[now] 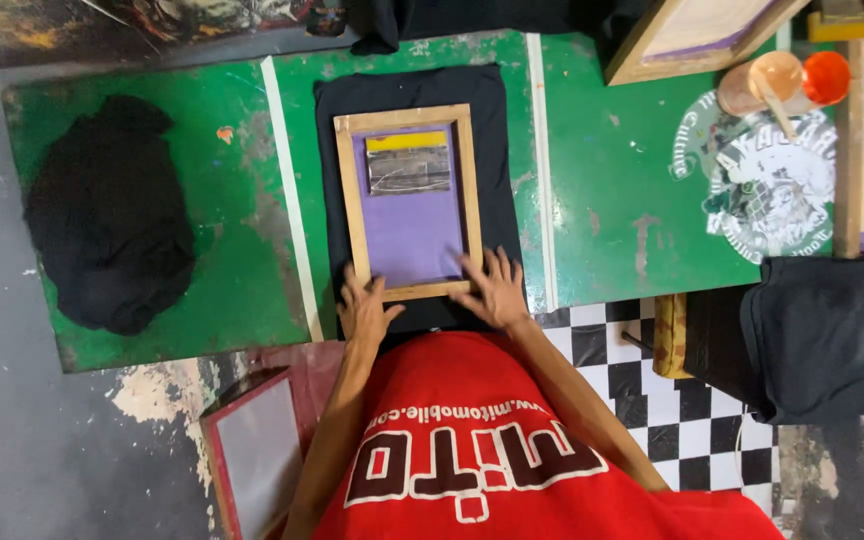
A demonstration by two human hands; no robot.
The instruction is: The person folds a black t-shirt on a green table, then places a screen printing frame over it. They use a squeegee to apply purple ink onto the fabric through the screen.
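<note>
A worn green table fills the view, with a checkered floor and a grey one below it. Nearest us, both hands sit at the near edge of a wooden screen frame. The left hand lies flat, fingers spread, on the lower left corner; the right hand is splayed open on the lower right corner, fingertips reaching onto the purple mesh. Neither grips anything; they press down. The frame rests on a black shirt spread flat mid-table. This looks like lining up and steadying the screen; the next move calls for keeping it from sliding. Left lies a black cloth heap, far right an orange cup.
</note>
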